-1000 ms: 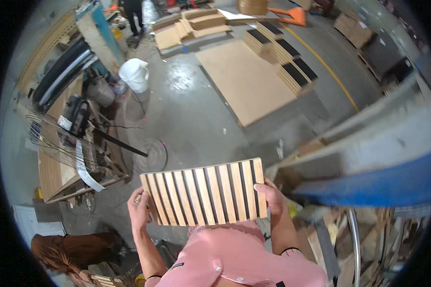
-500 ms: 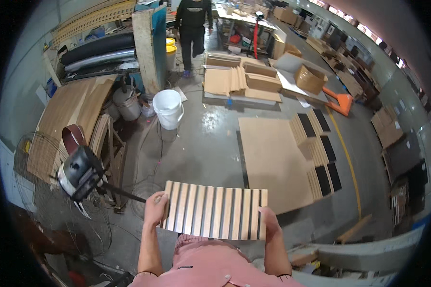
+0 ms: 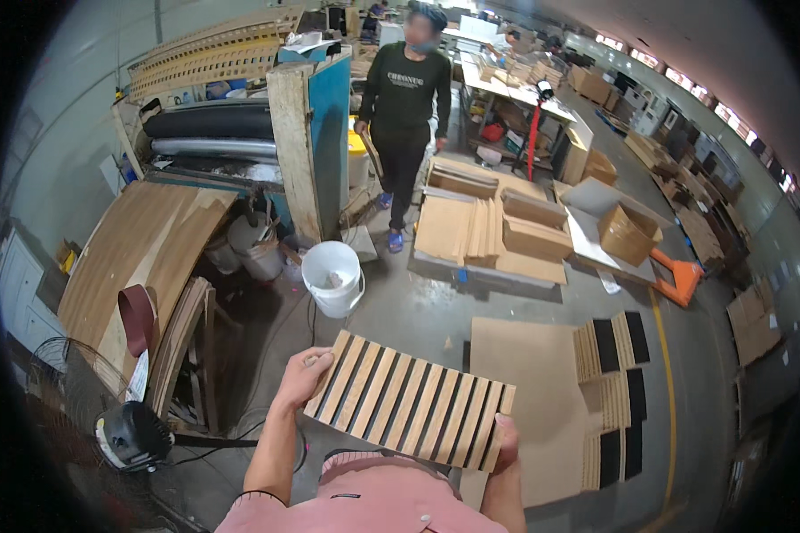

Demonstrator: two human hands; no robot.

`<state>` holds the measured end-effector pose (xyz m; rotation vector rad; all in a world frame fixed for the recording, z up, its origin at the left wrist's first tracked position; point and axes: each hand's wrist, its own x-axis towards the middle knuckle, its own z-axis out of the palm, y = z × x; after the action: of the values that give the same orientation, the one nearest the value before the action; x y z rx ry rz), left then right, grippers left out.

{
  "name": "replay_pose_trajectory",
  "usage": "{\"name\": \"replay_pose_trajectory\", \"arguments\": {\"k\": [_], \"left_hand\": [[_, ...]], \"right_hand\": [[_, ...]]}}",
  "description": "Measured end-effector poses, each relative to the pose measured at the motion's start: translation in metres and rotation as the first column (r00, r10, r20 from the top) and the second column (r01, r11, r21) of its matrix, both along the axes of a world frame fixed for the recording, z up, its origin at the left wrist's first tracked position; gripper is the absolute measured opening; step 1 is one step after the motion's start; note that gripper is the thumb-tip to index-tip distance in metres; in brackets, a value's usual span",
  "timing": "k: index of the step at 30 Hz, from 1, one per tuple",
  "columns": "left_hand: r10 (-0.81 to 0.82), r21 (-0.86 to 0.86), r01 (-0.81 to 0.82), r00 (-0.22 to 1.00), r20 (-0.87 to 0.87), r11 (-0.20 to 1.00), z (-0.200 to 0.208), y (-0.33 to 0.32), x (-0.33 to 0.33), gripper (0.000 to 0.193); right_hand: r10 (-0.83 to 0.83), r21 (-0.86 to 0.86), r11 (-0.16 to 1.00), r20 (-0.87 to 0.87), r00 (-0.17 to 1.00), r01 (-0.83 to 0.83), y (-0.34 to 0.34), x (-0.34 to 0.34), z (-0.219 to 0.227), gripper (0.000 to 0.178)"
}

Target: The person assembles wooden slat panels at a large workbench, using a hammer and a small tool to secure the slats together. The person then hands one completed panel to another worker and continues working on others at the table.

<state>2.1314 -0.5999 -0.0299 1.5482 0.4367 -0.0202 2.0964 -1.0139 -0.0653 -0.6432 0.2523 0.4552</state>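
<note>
White bucket [image 3: 336,304] beyond slatted panel [image 3: 409,401]

- A woodworking workshop: wide rollers [image 3: 209,123] sit behind a wood sheet [image 3: 142,240] at left.
- Stacked panels [image 3: 603,400] line a flat board [image 3: 524,382] beside a yellow floor line [image 3: 672,409].
- An orange pallet truck [image 3: 678,279] stands near a brown carton [image 3: 629,233] on the grey floor [image 3: 418,311].

Bare left hand [image 3: 300,384] and bare right hand [image 3: 507,444] grip, well apart, the left farther forward; bare forearms [image 3: 274,455] extend before a pink-shirted torso [image 3: 378,493].
</note>
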Motion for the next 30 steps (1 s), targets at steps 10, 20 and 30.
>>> {"name": "replay_pose_trajectory", "arguments": {"k": [10,20,30], "left_hand": [[0.355,-0.105,-0.354,0.935,-0.002,0.929,-0.006,-0.011,0.125,0.024],[0.394,-0.463,-0.391,0.914,-0.096,0.795,-0.068,0.014,0.247,0.037],[0.812,-0.383,-0.737,0.581,0.061,0.556,-0.113,0.033,0.303,0.021]], "right_hand": [[0.29,-0.222,0.932,-0.014,0.957,-0.286,-0.005,0.268,0.022,0.048],[0.382,-0.48,0.852,0.296,0.876,-0.209,0.075,0.482,0.043,0.045],[0.641,-0.837,0.503,0.195,0.742,-0.214,0.169,0.64,0.046,0.042]]}}
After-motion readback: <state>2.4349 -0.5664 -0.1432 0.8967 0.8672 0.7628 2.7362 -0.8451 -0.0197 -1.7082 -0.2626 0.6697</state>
